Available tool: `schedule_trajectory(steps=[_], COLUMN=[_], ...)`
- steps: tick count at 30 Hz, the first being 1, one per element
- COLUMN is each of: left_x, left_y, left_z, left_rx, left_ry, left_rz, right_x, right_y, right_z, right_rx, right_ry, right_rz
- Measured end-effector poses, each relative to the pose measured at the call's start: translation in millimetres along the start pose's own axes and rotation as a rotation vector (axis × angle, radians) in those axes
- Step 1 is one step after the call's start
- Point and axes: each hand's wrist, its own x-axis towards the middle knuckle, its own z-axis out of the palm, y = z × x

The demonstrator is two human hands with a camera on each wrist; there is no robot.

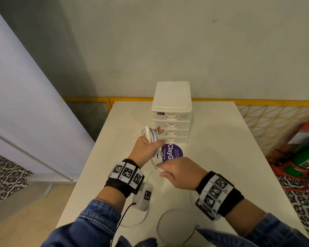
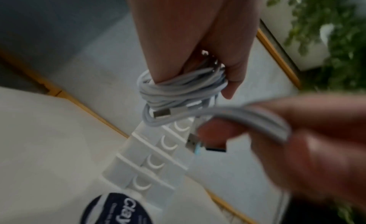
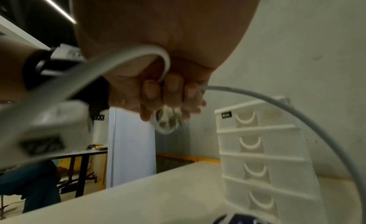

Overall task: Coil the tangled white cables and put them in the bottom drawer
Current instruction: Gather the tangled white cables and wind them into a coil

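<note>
My left hand (image 1: 148, 147) is raised in front of the white drawer unit (image 1: 171, 111) with a coil of white cable (image 1: 151, 134) wound around its fingers. In the left wrist view the coil (image 2: 178, 89) wraps the fingers, and USB plugs (image 2: 195, 145) hang below it. My right hand (image 1: 175, 171) is lower and nearer, gripping a loose strand of white cable (image 3: 297, 116) that runs up to the coil. More loose cable (image 1: 175, 227) loops on the white table (image 1: 221, 148) near my arms. All drawers of the unit (image 3: 261, 157) look shut.
A round purple sticker (image 1: 172, 153) lies on the table just before the drawer unit. A yellow rail (image 1: 257, 101) and mesh fence border the table's far and right sides. Red and green equipment (image 1: 303, 154) stands on the floor at the right.
</note>
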Motion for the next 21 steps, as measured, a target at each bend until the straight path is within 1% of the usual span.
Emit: schedule_trajectory(steps=[3, 6, 8, 10, 12, 14, 15, 17, 19, 21], left_x=[-4, -12, -18, -20, -18, -18, -19, -21, -22, -23], left_y=[-13, -16, -13, -9, -11, -10, -9, -5, -2, 3], left_z=[1, -1, 1, 4, 3, 4, 4, 6, 8, 7], left_rx=[0.108, 0.161, 0.101, -0.027, -0.102, -0.098, -0.076, -0.061, -0.105, -0.169], left_ry=[-0.081, -0.142, -0.195, -0.304, -0.459, -0.551, -0.569, -0.544, -0.494, -0.466], left_rz=[0.000, -0.056, -0.114, -0.154, -0.149, -0.106, -0.078, -0.033, -0.041, -0.075], right_x=[3, 8, 9, 10, 11, 13, 14, 15, 17, 19], right_y=[-7, -3, 4, 10, 14, 17, 19, 25, 32, 41], right_z=[-26, -47, -55, -58, -58, -58, -57, -57, -54, -49], right_rx=[0.052, 0.071, 0.166, 0.291, 0.375, 0.417, 0.435, 0.471, 0.497, 0.475], right_ry=[0.112, 0.189, 0.264, 0.350, 0.401, 0.433, 0.447, 0.471, 0.469, 0.449], right_rz=[-0.068, -0.034, 0.023, 0.085, 0.139, 0.175, 0.187, 0.206, 0.208, 0.169])
